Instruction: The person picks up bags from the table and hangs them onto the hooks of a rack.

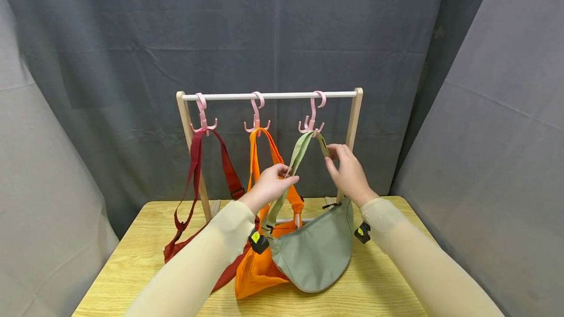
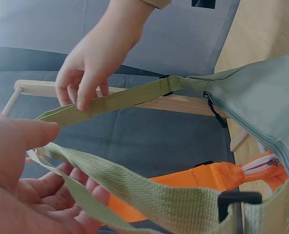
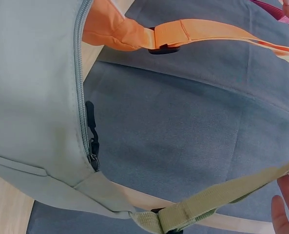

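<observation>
A grey-green crescent bag (image 1: 315, 248) hangs by its light green strap (image 1: 299, 153) from the rightmost pink hook (image 1: 311, 119). My left hand (image 1: 273, 185) is at the strap's left side. In the left wrist view its thumb and loosely bent fingers lie apart, with the webbing passing between them. My right hand (image 1: 348, 172) lightly pinches the strap's right side below the hook. Its thumb (image 2: 86, 97) overlaps the strap's near face there. A black buckle (image 2: 239, 200) shows on the near webbing. The zipper (image 3: 81, 78) runs along the bag's upper edge.
An orange bag (image 1: 260, 273) hangs from the middle pink hook (image 1: 257, 116), partly behind the green bag. On the left hook (image 1: 203, 116) is a dark red bag (image 1: 226, 278). The hooks sit on a white rail (image 1: 282, 96) with wooden posts, standing on a wooden table (image 1: 132, 258).
</observation>
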Demonstrator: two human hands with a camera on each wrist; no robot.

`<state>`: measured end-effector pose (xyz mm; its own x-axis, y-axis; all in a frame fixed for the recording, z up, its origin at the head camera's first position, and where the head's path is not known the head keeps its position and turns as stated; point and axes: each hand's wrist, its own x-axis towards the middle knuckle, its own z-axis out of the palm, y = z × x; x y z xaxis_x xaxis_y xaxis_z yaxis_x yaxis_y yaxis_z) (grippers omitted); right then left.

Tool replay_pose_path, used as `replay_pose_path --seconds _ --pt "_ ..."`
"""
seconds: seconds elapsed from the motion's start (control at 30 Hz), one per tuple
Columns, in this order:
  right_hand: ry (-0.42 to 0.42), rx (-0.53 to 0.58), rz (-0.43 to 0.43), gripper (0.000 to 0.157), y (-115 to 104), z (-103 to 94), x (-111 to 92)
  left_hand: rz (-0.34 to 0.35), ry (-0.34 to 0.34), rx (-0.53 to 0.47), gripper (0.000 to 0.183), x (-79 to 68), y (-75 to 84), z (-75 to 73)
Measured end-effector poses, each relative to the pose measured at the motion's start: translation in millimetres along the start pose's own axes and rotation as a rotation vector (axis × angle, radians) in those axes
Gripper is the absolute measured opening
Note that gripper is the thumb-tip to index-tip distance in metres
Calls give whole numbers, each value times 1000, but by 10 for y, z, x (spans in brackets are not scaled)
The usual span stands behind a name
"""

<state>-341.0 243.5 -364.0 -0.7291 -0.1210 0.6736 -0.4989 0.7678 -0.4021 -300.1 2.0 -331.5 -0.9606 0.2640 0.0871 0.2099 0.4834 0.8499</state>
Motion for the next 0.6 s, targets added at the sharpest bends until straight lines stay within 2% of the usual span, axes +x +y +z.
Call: replay_pose_path --seconds 0.2,0.37,0.6 --pt "6 2 11 32 20 -1 -69 1 -14 40 47 -69 13 -35" --pt "23 8 21 31 33 -18 -135 1 9 58 54 -138 33 -71" --pt "65 12 16 29 21 -76 -228 73 61 69 48 -237 50 -117"
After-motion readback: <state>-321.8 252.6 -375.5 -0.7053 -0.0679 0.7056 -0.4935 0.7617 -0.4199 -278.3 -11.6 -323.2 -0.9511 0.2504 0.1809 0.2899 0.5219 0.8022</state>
